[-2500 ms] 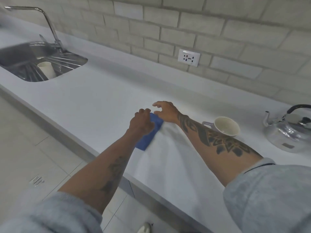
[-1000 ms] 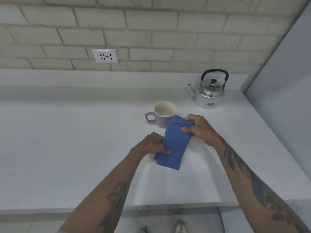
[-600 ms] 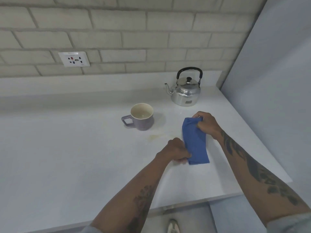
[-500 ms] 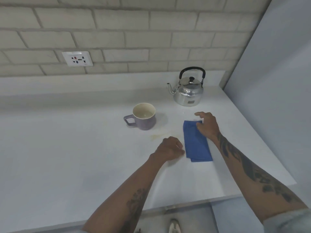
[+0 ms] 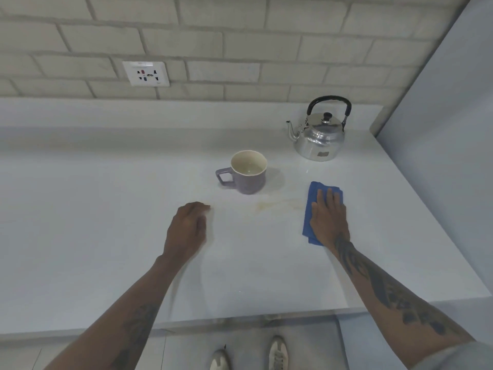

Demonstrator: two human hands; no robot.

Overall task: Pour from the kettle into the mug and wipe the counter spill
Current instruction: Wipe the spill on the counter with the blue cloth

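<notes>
A shiny metal kettle (image 5: 318, 138) with a black handle stands at the back right of the white counter (image 5: 106, 222). A purple mug (image 5: 246, 173) with a cream inside sits left of it, handle pointing left. A faint yellowish spill (image 5: 277, 205) marks the counter in front of the mug. My right hand (image 5: 328, 218) lies flat, fingers spread, on a folded blue cloth (image 5: 310, 209) just right of the spill. My left hand (image 5: 188, 231) rests on the counter left of the spill, fingers curled, holding nothing.
A brick wall with a power socket (image 5: 146, 74) runs behind the counter. A grey wall (image 5: 440, 129) bounds the counter's right end. The counter's front edge is near me, with my shoes (image 5: 248, 356) on the floor below.
The cloth, held by both hands a second ago, now lies flat on the counter. My left hand let go and drew away to the left. My right hand flattened on the cloth.
</notes>
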